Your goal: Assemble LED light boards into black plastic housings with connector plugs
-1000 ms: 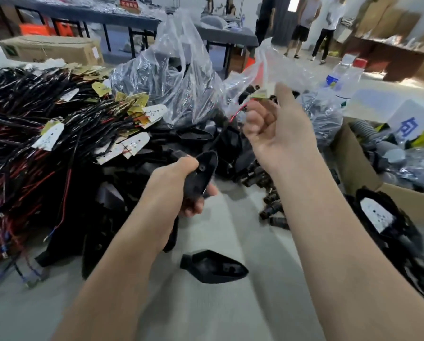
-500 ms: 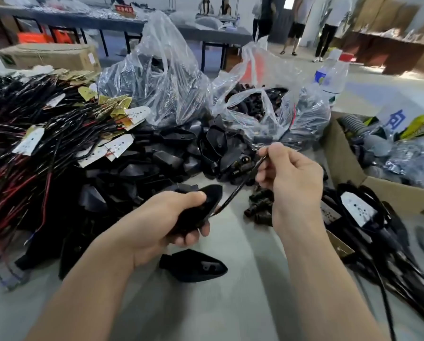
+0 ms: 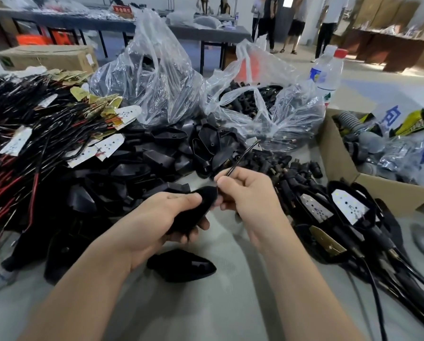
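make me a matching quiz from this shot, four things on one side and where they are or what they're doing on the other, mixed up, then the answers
Things
1. left hand
2. right hand
3. plastic bottle
4. loose housing

Places or states
A. stands beyond the cardboard box, red cap on
B. lies on the table below both hands, untouched
C. fingers curled round a black housing
D. pinches a thin black wire

Pairs: 1-C, 2-D, 3-A, 4-B
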Action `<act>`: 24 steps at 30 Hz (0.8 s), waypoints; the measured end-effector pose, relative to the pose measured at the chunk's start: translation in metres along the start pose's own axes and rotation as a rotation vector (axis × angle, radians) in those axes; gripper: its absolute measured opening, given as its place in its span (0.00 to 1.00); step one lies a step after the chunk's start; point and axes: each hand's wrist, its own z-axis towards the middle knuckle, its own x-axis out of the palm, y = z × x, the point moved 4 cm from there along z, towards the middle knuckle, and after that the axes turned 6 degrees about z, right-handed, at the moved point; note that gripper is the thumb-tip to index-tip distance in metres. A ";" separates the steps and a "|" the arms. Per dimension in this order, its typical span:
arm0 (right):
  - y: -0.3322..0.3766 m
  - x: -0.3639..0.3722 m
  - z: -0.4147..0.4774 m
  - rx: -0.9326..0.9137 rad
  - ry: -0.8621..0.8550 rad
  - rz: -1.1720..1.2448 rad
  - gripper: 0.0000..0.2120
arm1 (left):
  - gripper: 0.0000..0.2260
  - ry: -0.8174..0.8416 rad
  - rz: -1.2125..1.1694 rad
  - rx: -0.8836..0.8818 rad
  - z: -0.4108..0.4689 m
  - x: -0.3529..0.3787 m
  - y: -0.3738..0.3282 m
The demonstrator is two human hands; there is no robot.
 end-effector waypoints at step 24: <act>0.023 -0.001 -0.010 -0.278 -0.060 0.072 0.10 | 0.21 -0.136 -0.256 0.048 -0.001 0.000 -0.006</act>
